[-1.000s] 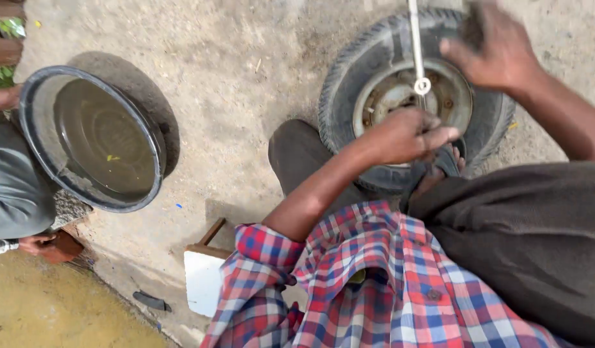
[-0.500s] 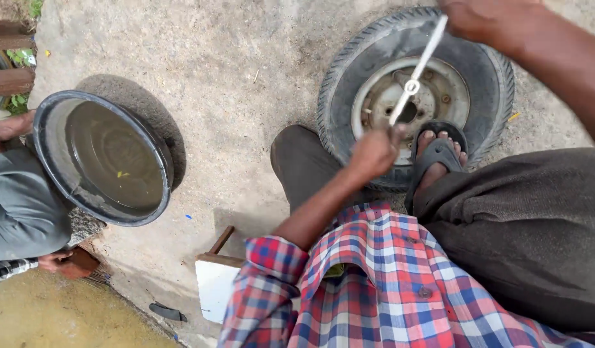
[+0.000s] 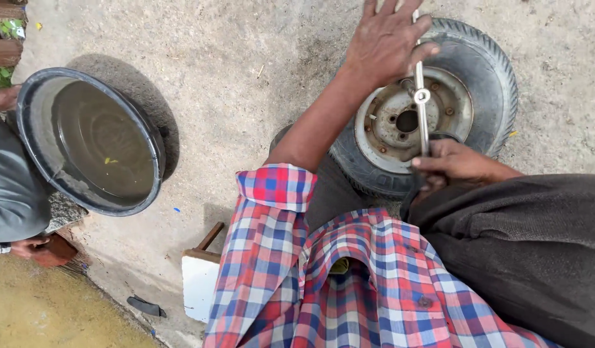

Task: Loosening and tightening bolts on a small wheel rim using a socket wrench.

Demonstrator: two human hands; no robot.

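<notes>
Head view, hidden parts: the top end of the cross wrench (image 3: 420, 96) is covered by the left hand (image 3: 386, 40), whose fingertips run off the frame at 12 o'clock; its lower end disappears into the right hand (image 3: 453, 162). The near edge of the wheel (image 3: 426, 106) lies behind the forearm, the dark trousers (image 3: 523, 245) and the checked shirt (image 3: 329, 270). Whatever the wrench engages at the hub cannot be made out.
Left hand: spread fairly wide, palm down, resting over the upper bar of the wrench at 12 o'clock of the wheel; whether the fingers clasp the bar cannot be told.
Right hand: curled closed around the lower bar of the wrench at 6 o'clock of the wheel, just beside the rim.
Wheel: small, lying flat on the ground at 1 o'clock of the view; black ribbed rubber tyre around a rusty, pale metal rim with a dark centre hole and bolt holes.
Cross wrench: slim, bright metal, straight bars meeting at a round joint over the rim.
Basin: a round black basin (image 3: 91, 138), shallow, with murky water, at 9 o'clock, well apart from the wheel.
Other person: grey clothing (image 3: 10, 187) cut off at the left edge; only parts show.
Ground: rough grey concrete (image 3: 246, 71), dusty; a white board (image 3: 199, 283) with a brown wooden piece lies at 7 o'clock.
</notes>
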